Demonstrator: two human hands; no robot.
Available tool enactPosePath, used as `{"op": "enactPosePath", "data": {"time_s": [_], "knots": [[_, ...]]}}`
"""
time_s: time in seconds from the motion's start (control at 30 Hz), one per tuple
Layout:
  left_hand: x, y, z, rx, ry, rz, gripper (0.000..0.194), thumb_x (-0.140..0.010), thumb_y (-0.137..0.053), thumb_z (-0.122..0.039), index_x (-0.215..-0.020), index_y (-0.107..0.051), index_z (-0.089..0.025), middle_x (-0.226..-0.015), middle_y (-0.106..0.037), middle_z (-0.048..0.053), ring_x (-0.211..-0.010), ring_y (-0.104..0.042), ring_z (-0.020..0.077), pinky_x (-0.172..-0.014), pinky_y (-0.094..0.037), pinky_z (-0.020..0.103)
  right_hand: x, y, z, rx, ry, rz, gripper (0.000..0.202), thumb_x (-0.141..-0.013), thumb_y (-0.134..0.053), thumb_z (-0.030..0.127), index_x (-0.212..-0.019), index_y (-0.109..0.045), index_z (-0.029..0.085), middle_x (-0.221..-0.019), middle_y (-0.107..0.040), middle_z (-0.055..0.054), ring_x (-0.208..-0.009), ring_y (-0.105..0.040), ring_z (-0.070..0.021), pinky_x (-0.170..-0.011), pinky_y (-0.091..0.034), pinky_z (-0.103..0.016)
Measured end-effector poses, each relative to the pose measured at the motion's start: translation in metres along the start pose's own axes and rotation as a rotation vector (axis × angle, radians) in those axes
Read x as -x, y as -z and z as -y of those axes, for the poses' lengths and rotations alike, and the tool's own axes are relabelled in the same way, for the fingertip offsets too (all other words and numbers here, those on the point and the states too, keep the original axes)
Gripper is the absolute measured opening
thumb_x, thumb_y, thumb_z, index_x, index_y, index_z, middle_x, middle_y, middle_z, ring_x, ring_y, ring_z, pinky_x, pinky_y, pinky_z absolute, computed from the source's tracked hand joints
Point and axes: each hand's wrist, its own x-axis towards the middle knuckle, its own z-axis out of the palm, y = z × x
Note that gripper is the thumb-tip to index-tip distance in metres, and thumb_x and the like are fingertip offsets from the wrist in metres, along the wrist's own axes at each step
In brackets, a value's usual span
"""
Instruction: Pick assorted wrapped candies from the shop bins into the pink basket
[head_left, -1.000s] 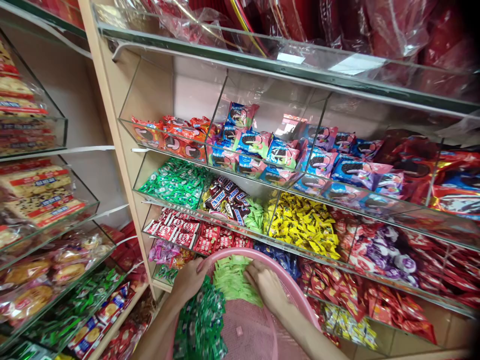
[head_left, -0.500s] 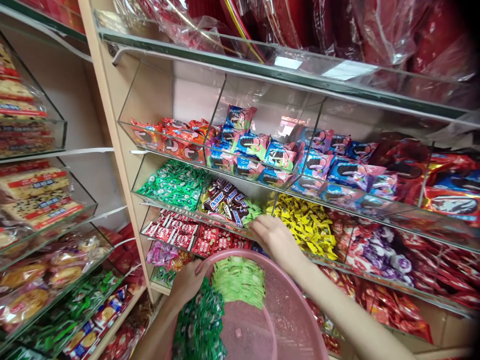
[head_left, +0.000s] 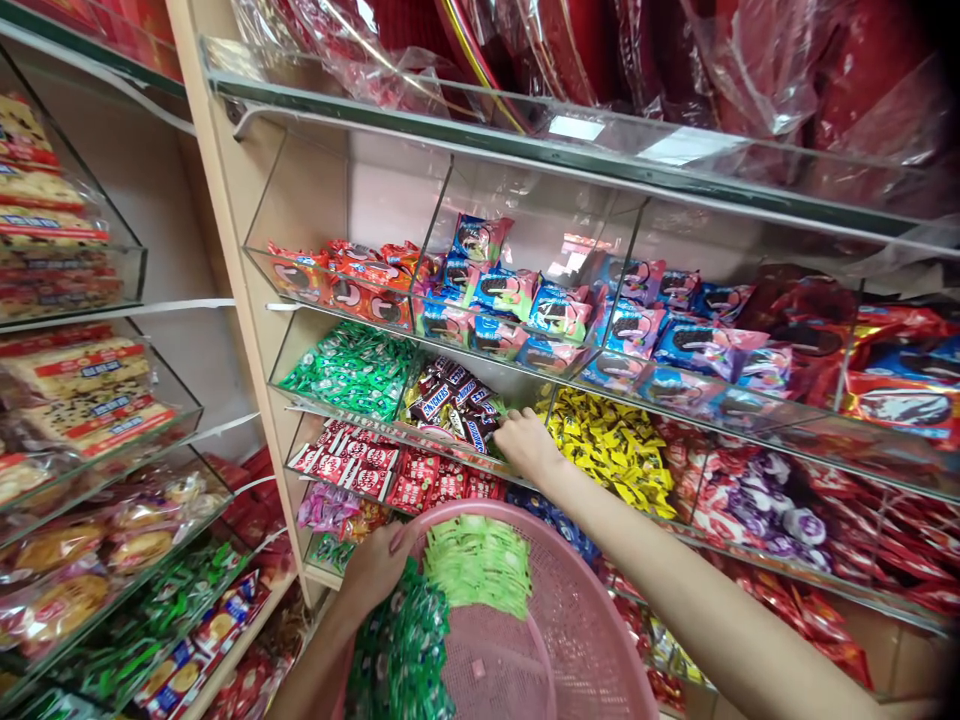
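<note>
My left hand (head_left: 379, 565) grips the rim of a pink plastic basket (head_left: 600, 640), thumb on top. Inside the basket, a pile of light green candy packets (head_left: 478, 563) lies at the far side. Dark green wrapped candies (head_left: 405, 645) heap along its left. My right hand (head_left: 531, 447) reaches over the basket into a shelf bin, its fingers curled down and mostly hidden. Snickers bars (head_left: 452, 400) lie just left of it, and yellow wrapped candies (head_left: 611, 445) sit to its right. A little light green shows by the fingertips; what they hold cannot be made out.
Glass-fronted bins rise in tiers, with green candies (head_left: 352, 370) left of the Snickers and red packets (head_left: 345, 460) below. Blue cookie packs (head_left: 499, 290) fill the tier above. A glass shelf edge (head_left: 525, 135) runs overhead. A wooden upright (head_left: 225, 290) divides off the left shelves.
My right hand has shifted slightly left and up, its fingers now more curled, covering light green packets that showed beside the Snickers. My left hand stays on the basket rim.
</note>
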Motion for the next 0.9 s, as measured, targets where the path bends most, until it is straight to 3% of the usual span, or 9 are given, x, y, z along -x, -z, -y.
{"op": "enactPosePath", "data": {"time_s": [0.13,0.23,0.3,0.37,0.43,0.57,0.63,0.9], "knots": [[-0.001,0.0,-0.003,-0.013,-0.011,0.01,0.045,-0.081,-0.026,-0.053,-0.06,-0.046,-0.019,-0.055,-0.046,-0.002,-0.056,-0.046,0.012,-0.053,-0.025,0.02,0.02,0.021,-0.006,0.036,0.004,-0.122,0.02,-0.078,-0.043,0.008,-0.072,-0.062,0.011,-0.079,-0.059,-0.012,-0.08,-0.048,-0.0221,-0.066,-0.028,-0.034],[-0.002,0.0,-0.004,-0.015,-0.014,0.021,0.045,-0.081,-0.025,-0.053,-0.059,-0.045,-0.019,-0.054,-0.045,-0.002,-0.056,-0.046,0.0121,-0.053,-0.025,0.02,0.053,0.038,-0.008,0.02,-0.003,-0.235,0.017,-0.081,-0.042,0.013,-0.073,-0.057,0.014,-0.077,-0.054,-0.009,-0.077,-0.045,-0.0204,-0.064,-0.026,-0.032],[-0.003,-0.001,-0.005,-0.019,-0.016,0.024,0.045,-0.082,-0.025,-0.053,-0.058,-0.043,-0.019,-0.053,-0.043,-0.003,-0.055,-0.046,0.0117,-0.052,-0.024,0.02,0.08,0.037,-0.004,-0.049,-0.047,-0.296,0.018,-0.084,-0.041,0.018,-0.072,-0.054,0.017,-0.075,-0.051,-0.006,-0.074,-0.043,-0.0183,-0.063,-0.026,-0.031],[-0.004,-0.002,-0.006,-0.029,-0.02,0.019,0.045,-0.082,-0.025,-0.053,-0.057,-0.042,-0.019,-0.051,-0.04,-0.003,-0.053,-0.045,0.0113,-0.051,-0.023,0.02,0.105,0.021,0.006,-0.154,-0.108,-0.313,0.018,-0.085,-0.04,0.022,-0.072,-0.052,0.018,-0.072,-0.049,-0.003,-0.07,-0.042,-0.0164,-0.062,-0.026,-0.03],[-0.005,-0.003,-0.007,-0.04,-0.024,0.017,0.046,-0.081,-0.025,-0.053,-0.056,-0.041,-0.019,-0.05,-0.039,-0.003,-0.053,-0.044,0.011,-0.051,-0.023,0.02,0.123,-0.009,0.019,-0.224,-0.141,-0.288,0.017,-0.084,-0.041,0.022,-0.071,-0.051,0.019,-0.071,-0.048,-0.002,-0.068,-0.042,-0.0156,-0.061,-0.026,-0.029],[-0.005,-0.006,-0.012,-0.06,-0.026,0.024,0.045,-0.081,-0.024,-0.053,-0.057,-0.041,-0.018,-0.052,-0.042,-0.003,-0.054,-0.045,0.0109,-0.052,-0.023,0.019,0.14,-0.077,0.04,-0.256,-0.156,-0.206,0.011,-0.081,-0.046,0.019,-0.071,-0.05,0.019,-0.073,-0.051,-0.002,-0.07,-0.045,-0.0166,-0.06,-0.027,-0.029],[-0.005,-0.006,-0.014,-0.066,-0.032,0.034,0.045,-0.082,-0.024,-0.052,-0.058,-0.042,-0.019,-0.053,-0.043,-0.003,-0.055,-0.045,0.011,-0.052,-0.023,0.019,0.145,-0.098,0.044,-0.249,-0.167,-0.182,0.01,-0.081,-0.047,0.017,-0.072,-0.05,0.019,-0.075,-0.052,-0.002,-0.072,-0.046,-0.0172,-0.062,-0.028,-0.029],[-0.003,-0.005,-0.017,-0.044,-0.038,0.041,0.046,-0.081,-0.024,-0.053,-0.059,-0.045,-0.018,-0.054,-0.042,-0.003,-0.055,-0.043,0.0109,-0.052,-0.023,0.019,0.15,-0.108,0.045,-0.259,-0.17,-0.15,0.014,-0.081,-0.044,0.011,-0.073,-0.052,0.019,-0.076,-0.054,-0.002,-0.074,-0.049,-0.017,-0.064,-0.029,-0.029]]}}
